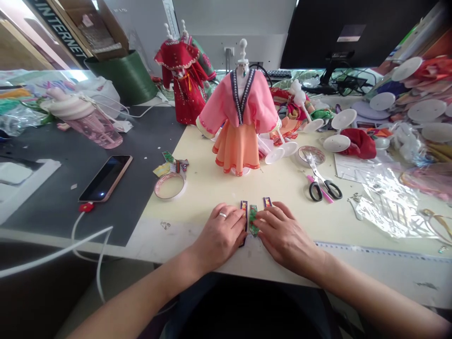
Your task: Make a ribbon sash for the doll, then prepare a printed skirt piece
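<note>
My left hand [223, 230], with a ring on one finger, is closed, its fingertips and thumb on the edge of a narrow dark purple strip with a red and yellow pattern [243, 208]. Beside it lies a short green patterned strip [253, 217], where the bent fingers of my right hand [284, 231] press its right side. A second purple patterned strip [267, 202] pokes out beyond the right fingers, the rest of it hidden under that hand. Behind both hands, a small doll stand wears a pink jacket [259, 101] and an orange skirt [236, 146].
To the left are a tape roll [170, 186] with fabric scraps [167, 164], a phone [106, 179] and a pink bottle [92, 117]. Scissors [318, 176] lie on the right beside clear plastic [391, 202]. A measuring tape [381, 253] runs along the front edge. Red doll clothes [183, 84] stand behind.
</note>
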Demonstrator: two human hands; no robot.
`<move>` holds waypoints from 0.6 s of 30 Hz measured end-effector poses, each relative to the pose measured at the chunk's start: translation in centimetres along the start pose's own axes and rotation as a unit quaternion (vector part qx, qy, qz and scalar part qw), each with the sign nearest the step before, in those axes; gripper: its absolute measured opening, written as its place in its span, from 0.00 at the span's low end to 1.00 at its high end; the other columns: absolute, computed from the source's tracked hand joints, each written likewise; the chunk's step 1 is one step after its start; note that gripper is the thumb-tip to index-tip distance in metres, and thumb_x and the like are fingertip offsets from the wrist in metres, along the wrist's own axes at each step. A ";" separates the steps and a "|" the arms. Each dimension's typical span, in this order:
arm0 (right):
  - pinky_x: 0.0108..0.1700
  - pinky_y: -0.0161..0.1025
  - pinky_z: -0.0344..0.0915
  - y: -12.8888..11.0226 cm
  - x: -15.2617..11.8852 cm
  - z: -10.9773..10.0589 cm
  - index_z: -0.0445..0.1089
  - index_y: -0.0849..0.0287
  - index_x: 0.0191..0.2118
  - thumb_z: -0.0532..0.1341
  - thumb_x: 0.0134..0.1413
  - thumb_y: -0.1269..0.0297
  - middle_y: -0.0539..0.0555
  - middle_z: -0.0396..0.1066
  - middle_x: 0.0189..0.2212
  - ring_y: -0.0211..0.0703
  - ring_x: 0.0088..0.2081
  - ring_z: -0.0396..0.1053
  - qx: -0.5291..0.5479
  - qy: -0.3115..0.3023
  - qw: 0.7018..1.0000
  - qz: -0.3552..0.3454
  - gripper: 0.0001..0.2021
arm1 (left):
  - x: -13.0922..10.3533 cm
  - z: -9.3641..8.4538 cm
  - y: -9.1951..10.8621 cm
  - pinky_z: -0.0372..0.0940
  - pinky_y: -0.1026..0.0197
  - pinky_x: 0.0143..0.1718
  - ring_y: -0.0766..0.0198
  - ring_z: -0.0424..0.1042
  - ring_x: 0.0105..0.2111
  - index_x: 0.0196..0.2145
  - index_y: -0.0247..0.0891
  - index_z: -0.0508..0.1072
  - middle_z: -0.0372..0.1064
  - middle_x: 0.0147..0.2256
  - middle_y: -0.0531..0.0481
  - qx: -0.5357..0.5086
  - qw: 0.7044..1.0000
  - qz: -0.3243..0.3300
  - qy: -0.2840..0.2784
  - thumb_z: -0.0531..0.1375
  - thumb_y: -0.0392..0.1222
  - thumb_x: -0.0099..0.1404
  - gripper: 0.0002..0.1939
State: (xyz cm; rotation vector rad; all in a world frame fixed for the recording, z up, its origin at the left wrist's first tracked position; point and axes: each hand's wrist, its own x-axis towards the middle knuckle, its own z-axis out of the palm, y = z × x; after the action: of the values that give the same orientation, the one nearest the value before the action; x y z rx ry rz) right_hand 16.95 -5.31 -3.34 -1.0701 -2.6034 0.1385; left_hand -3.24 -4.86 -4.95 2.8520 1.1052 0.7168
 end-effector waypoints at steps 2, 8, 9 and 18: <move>0.54 0.51 0.56 -0.1 -0.3 0.0 0.69 0.61 0.42 0.53 0.58 0.73 0.58 0.69 0.38 0.47 0.43 0.62 0.003 -0.003 1.000 -0.002 0.10 | -0.2 -0.1 0.3 0.58 0.48 0.53 0.55 0.65 0.46 0.45 0.31 0.71 0.70 0.46 0.43 -0.002 1.000 -0.003 -0.008 0.54 0.38 0.66 0.13; 0.54 0.52 0.56 -0.2 -0.9 0.0 0.68 0.60 0.43 0.53 0.57 0.73 0.58 0.70 0.40 0.48 0.45 0.62 -0.011 0.001 1.000 -0.001 0.10 | -0.6 -0.7 0.7 0.58 0.48 0.54 0.55 0.65 0.47 0.45 0.32 0.71 0.70 0.46 0.43 -0.012 0.999 -0.012 -0.033 0.54 0.37 0.66 0.12; 0.54 0.53 0.56 -0.3 -0.9 0.0 0.68 0.60 0.43 0.53 0.57 0.73 0.58 0.70 0.41 0.49 0.45 0.62 -0.013 0.000 1.000 0.000 0.10 | -0.6 -0.8 0.7 0.58 0.48 0.54 0.55 0.65 0.47 0.45 0.32 0.71 0.70 0.46 0.43 -0.013 0.999 -0.013 -0.034 0.54 0.37 0.66 0.12; 0.57 0.54 0.55 0.5 -2.1 -0.8 0.67 0.59 0.45 0.53 0.57 0.72 0.57 0.69 0.45 0.47 0.47 0.63 -0.007 0.021 0.999 0.025 0.12 | -0.7 -1.3 0.4 0.57 0.47 0.54 0.53 0.64 0.51 0.47 0.32 0.71 0.69 0.50 0.41 -0.026 0.999 -0.016 -0.029 0.53 0.38 0.67 0.13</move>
State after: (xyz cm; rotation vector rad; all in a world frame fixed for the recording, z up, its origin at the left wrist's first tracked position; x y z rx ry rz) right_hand 18.91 -6.46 -3.24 -1.1317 -2.5437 0.1086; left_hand -3.99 -5.79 -4.05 2.7863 1.1039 0.6475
